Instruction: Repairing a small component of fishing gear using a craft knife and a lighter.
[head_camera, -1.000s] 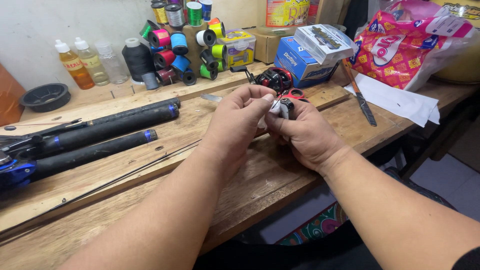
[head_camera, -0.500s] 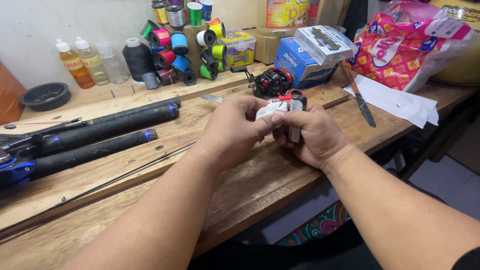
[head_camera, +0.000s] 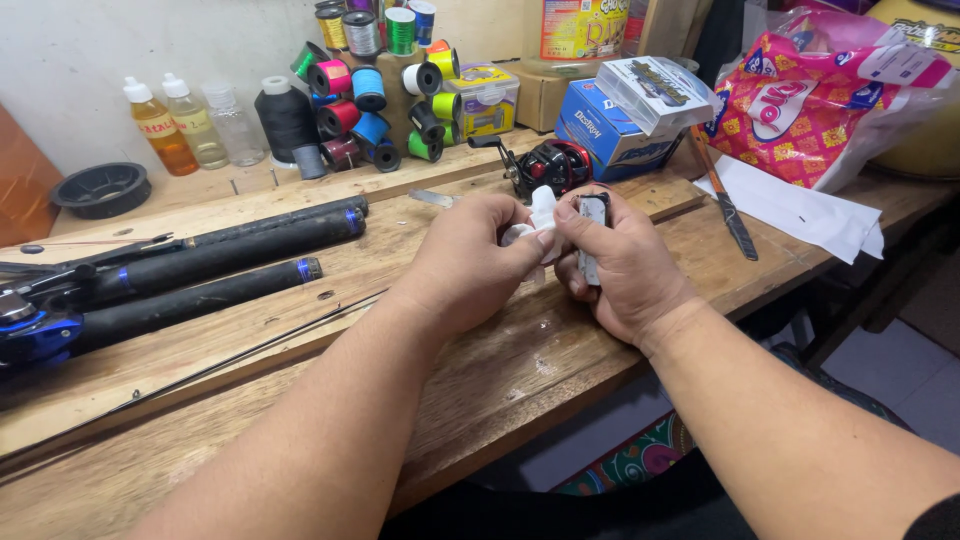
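Left hand (head_camera: 470, 262) pinched shut on white tissue (head_camera: 535, 228), pressed against small grey reel part (head_camera: 592, 232) clamped upright in right hand (head_camera: 622, 270) above wooden bench (head_camera: 480, 370), seemingly steadied for wiping, just before black-and-red reel (head_camera: 548, 165), 2 rod handles (head_camera: 230, 262) well left

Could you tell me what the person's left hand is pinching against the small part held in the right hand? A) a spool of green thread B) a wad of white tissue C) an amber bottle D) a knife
B: the left hand pinches a wad of white tissue against the small dark part gripped by the right hand.
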